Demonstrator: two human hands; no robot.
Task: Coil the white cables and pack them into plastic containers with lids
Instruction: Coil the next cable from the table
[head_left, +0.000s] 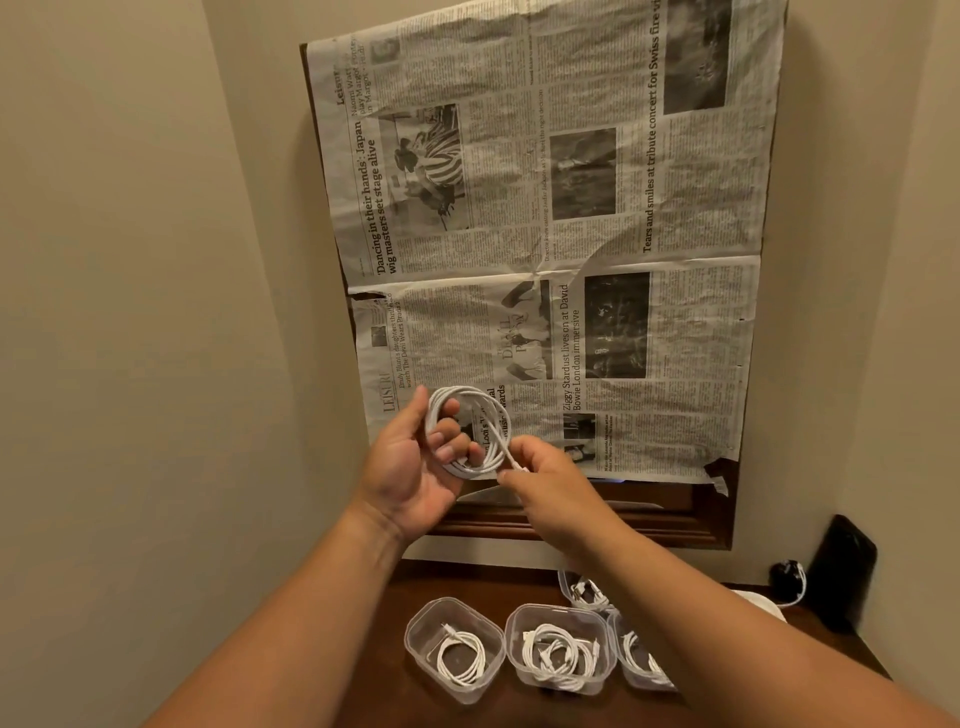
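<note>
Two bare forearms reach up from the near edge and meet in mid-air above the tabletop (384, 623). On the left, the left hand (415, 467) is turned palm up. Its fingers (449, 431) are curled through the middle of a coiled white cable (470, 431) and its thumb lies along the outside of the loops, so the coil hangs round that hand. Just to its right, the right hand (550, 478) pinches the cable's loose end (511, 462) between thumb and fingertips, touching the lower right edge of the coil.

Below the hands, clear plastic containers stand open on the dark wooden tabletop, with no lids on them. The left container (415, 631) holds one coiled cable (460, 660). The middle container (558, 609) just beside it holds a fuller bundle (558, 654). A right container (621, 639) and a far container (566, 582) are partly hidden by the right forearm, and each shows white cable inside.

At the far right, a black flat object (844, 571) leans against the wall with another white cable (795, 587) beside it. Behind the hands, newspaper sheets (571, 208) cover a wooden-framed panel (623, 519) on the wall.
</note>
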